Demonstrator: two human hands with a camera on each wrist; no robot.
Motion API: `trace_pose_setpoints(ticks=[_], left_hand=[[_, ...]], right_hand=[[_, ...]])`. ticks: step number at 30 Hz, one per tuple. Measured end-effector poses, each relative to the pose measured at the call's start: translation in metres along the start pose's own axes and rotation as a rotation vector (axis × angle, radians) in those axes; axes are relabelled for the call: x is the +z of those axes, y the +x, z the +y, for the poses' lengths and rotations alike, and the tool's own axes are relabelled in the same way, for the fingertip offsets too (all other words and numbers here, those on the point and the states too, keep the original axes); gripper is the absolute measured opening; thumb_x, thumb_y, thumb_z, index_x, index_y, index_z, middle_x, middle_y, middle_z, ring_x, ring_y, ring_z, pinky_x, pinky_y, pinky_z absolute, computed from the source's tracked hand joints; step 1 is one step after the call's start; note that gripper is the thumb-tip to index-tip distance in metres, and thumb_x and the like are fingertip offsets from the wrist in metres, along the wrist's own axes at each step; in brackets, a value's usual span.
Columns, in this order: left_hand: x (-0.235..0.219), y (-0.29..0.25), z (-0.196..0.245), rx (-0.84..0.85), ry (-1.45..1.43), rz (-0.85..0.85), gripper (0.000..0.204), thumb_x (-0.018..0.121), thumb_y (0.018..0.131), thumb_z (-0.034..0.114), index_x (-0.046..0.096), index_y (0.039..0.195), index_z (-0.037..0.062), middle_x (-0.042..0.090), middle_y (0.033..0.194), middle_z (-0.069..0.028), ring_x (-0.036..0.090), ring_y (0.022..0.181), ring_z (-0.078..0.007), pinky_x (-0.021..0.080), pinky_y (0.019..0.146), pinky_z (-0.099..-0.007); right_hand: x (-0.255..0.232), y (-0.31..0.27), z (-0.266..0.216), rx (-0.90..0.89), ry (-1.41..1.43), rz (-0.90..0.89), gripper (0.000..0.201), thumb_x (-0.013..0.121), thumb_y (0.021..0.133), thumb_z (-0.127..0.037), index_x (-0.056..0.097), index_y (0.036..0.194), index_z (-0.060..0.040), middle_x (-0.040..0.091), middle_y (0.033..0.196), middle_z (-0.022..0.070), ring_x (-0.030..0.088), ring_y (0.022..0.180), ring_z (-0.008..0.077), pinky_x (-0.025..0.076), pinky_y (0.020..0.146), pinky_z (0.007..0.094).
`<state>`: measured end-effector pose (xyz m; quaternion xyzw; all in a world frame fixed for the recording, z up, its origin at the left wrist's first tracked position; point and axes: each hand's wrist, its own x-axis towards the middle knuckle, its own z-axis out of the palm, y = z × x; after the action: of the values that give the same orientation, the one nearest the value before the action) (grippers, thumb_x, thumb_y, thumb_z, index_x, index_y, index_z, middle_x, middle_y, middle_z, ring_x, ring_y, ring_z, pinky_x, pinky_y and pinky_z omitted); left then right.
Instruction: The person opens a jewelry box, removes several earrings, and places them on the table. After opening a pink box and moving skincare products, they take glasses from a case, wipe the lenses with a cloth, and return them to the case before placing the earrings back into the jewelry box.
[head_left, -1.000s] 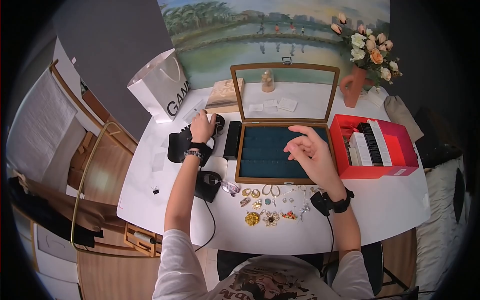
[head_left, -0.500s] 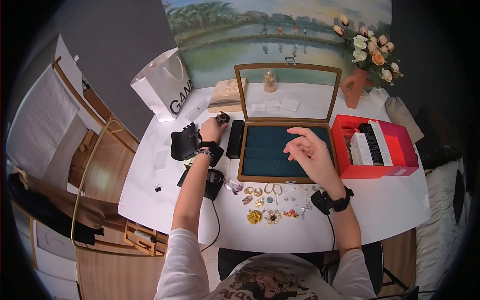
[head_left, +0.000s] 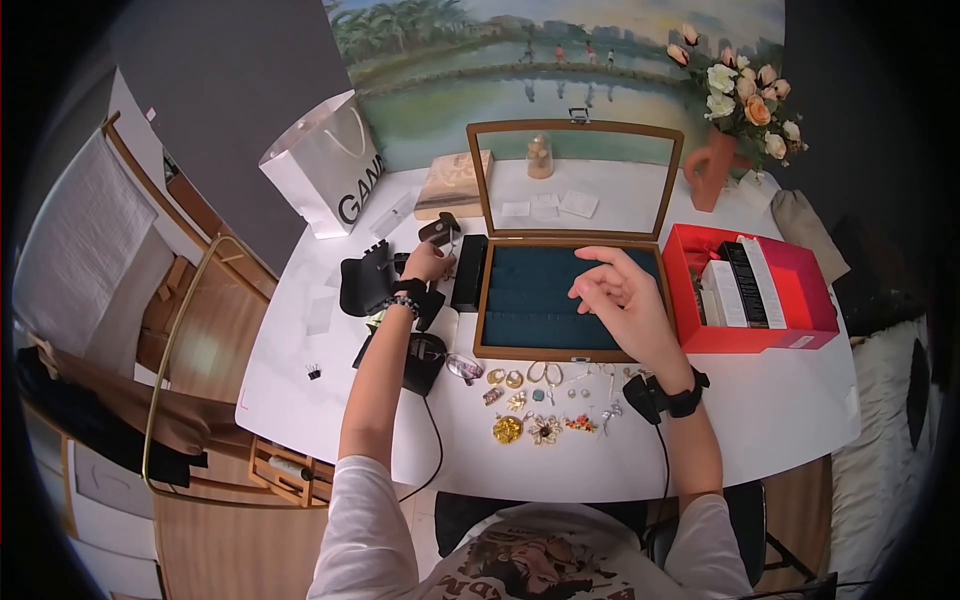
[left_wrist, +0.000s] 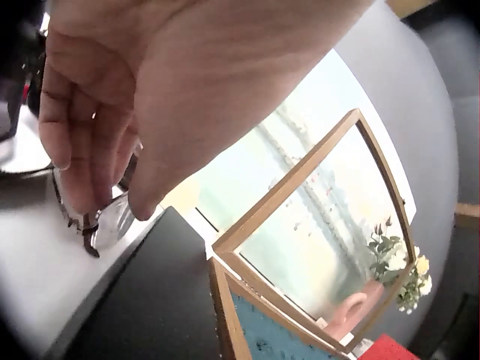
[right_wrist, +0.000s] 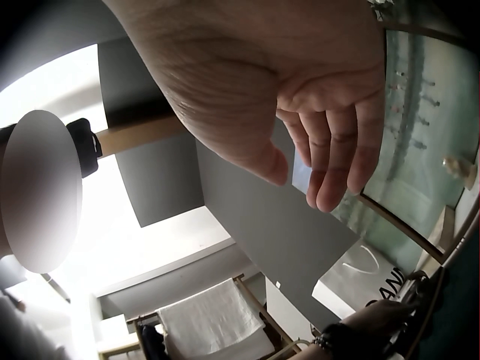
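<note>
My left hand (head_left: pixel 427 264) is between a black stand-like item (head_left: pixel 368 280) and a long black box (head_left: pixel 469 274). In the left wrist view, its thumb and fingertips pinch a pair of glasses with a clear lens (left_wrist: pixel 115 219) and a dark temple tip (left_wrist: pixel 91 243); the fingers hide the rest. Just beyond that hand lies a dark brown item (head_left: pixel 438 229). My right hand (head_left: pixel 628 308) hovers over the teal-lined wooden case (head_left: pixel 530 282), its fingers loosely bent and holding nothing. The case's glass lid (head_left: pixel 575 237) stands raised.
Jewellery such as a gold flower brooch (head_left: pixel 507 430) lies in rows before the case, beside purple-tinted glasses (head_left: pixel 464 368). A red box (head_left: pixel 700 338) stands right, a paper bag (head_left: pixel 318 185) back left, and a flower vase (head_left: pixel 711 180) back right.
My left hand has moved right, from over the black stand-like item to beside the long black box. The dark item at its fingers now lies beyond it, and glasses show in its grip. My right hand has stayed nearly still.
</note>
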<state>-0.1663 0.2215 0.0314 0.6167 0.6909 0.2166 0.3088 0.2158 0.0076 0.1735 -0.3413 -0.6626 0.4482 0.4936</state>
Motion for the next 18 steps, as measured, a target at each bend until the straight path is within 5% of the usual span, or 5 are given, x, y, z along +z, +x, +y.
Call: trace_pose_setpoints(ticks=[3, 4, 6, 11, 18], left_hand=[[0.008, -0.025, 0.02, 0.277, 0.565, 0.429, 0.053, 0.078, 0.088, 0.043, 0.066, 0.109, -0.0037, 0.075, 0.106, -0.0261, 0.074, 0.098, -0.0373, 0.06, 0.083, -0.0433], [0.007, -0.036, 0.035, 0.277, 0.566, 0.427, 0.053, 0.078, 0.088, 0.043, 0.066, 0.109, -0.0037, 0.075, 0.106, -0.0261, 0.074, 0.098, -0.0373, 0.06, 0.083, -0.0433], [0.01, -0.057, 0.065, 0.174, 0.574, 0.104, 0.066, 0.078, 0.086, 0.054, 0.068, 0.113, -0.0054, 0.074, 0.109, -0.0256, 0.073, 0.103, -0.0379, 0.059, 0.088, -0.0459], [0.024, -0.059, 0.072, 0.125, 0.594, 0.108, 0.07, 0.077, 0.084, 0.059, 0.071, 0.109, -0.0059, 0.074, 0.111, -0.0252, 0.071, 0.108, -0.039, 0.057, 0.092, -0.0461], [0.014, -0.052, 0.07, -0.129, 0.36, -0.118, 0.078, 0.073, 0.085, 0.068, 0.071, 0.102, -0.008, 0.075, 0.092, -0.0199, 0.073, 0.066, -0.0278, 0.056, 0.063, -0.0417]], right_hand=[[0.001, 0.0, -0.002, 0.009, 0.006, -0.004, 0.033, 0.062, 0.104, -0.011, 0.056, 0.134, 0.0013, 0.074, 0.097, 0.0082, 0.066, 0.083, 0.0093, 0.054, 0.077, 0.0239], [0.001, 0.0, -0.001, 0.011, 0.008, -0.004, 0.033, 0.062, 0.104, -0.011, 0.056, 0.134, 0.0013, 0.074, 0.097, 0.0082, 0.066, 0.083, 0.0093, 0.054, 0.077, 0.0239], [0.002, 0.001, 0.001, 0.0, -0.01, -0.015, 0.033, 0.062, 0.104, -0.011, 0.056, 0.134, 0.0009, 0.074, 0.097, 0.008, 0.066, 0.083, 0.0091, 0.053, 0.077, 0.0239], [0.002, -0.002, -0.001, 0.016, -0.003, -0.017, 0.032, 0.062, 0.104, -0.011, 0.057, 0.133, 0.0008, 0.074, 0.097, 0.0076, 0.066, 0.083, 0.0088, 0.053, 0.078, 0.0237], [0.001, -0.002, 0.001, -0.004, 0.011, -0.034, 0.03, 0.062, 0.104, -0.011, 0.059, 0.132, 0.001, 0.074, 0.098, 0.0075, 0.066, 0.084, 0.0088, 0.053, 0.078, 0.0237]])
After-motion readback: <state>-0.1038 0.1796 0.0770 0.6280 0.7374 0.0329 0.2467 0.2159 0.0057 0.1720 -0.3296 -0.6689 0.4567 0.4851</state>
